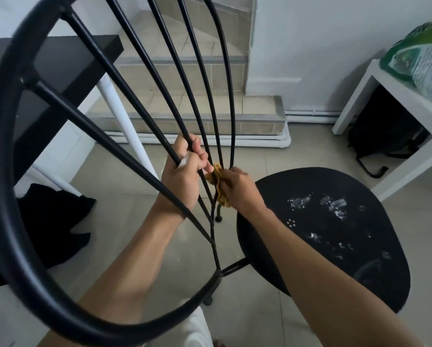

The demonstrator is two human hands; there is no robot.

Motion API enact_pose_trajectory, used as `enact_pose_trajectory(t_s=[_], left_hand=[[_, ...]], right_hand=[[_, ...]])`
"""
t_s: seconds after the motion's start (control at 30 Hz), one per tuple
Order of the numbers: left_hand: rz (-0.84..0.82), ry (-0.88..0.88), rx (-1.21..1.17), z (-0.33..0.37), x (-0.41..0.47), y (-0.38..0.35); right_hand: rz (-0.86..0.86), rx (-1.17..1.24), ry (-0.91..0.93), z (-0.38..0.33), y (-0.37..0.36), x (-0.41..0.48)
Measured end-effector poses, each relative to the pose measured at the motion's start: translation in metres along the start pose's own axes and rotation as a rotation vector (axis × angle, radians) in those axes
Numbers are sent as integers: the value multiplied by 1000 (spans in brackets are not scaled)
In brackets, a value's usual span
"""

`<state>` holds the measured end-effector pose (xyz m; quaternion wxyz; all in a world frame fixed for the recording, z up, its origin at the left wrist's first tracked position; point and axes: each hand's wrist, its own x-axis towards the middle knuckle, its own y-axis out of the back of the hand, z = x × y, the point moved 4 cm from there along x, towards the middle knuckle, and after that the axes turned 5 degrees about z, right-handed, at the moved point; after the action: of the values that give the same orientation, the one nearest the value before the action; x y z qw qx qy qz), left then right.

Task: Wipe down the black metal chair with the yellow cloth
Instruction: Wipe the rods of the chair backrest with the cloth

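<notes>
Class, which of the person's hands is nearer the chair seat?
Right. The right hand, holding the cloth, is close beside the seat; the left hand grips a back bar farther left.

Dim, even daylight; wide-angle bending at edges, corners slightly blurred.

Smooth black metal chair (144, 78), crumpled soft yellow cloth (218, 182), glossy floor tiles (310, 151)

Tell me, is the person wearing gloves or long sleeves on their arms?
No. The left hand and right hand have no gloves, and both forearms are bare with no sleeves in view. No watch or bracelet shows on either wrist. The only marking is a white smear on the left hand near the thumb.
</notes>
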<state>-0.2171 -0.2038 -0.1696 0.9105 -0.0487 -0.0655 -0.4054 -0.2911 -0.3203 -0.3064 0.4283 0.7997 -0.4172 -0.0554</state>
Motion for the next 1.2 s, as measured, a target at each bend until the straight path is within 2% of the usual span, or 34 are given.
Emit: enact_pose_trajectory(t_s=[0.17, 0.3, 0.37, 0.47, 0.6, 0.7, 0.77, 0.87, 1.03, 1.2], left_hand=[[30, -66, 52, 0, 1, 0], [36, -95, 47, -5, 3, 1], [33, -104, 40, -5, 2, 1], [31, -114, 47, -4, 2, 0], [23, -116, 70, -3, 1, 0], [10, -118, 85, -3, 1, 1], [8, -115, 84, -4, 1, 1], [18, -116, 62, -4, 1, 0], [25, -114, 30, -9, 2, 0], [47, -111, 14, -6, 1, -1]], right_hand=[[-22, -121, 86, 2, -5, -3], [-88, -172, -107, 42, 23, 0], [-18, -110, -193, 57, 37, 3], [115, -13, -150, 50, 36, 20], [44, -97, 22, 23, 1, 33], [52, -145, 47, 20, -10, 28], [37, -161, 29, 30, -5, 23], [-37, -250, -97, 62, 12, 17], [26, -303, -290, 80, 29, 30], [-144, -474, -225, 42, -6, 28]])
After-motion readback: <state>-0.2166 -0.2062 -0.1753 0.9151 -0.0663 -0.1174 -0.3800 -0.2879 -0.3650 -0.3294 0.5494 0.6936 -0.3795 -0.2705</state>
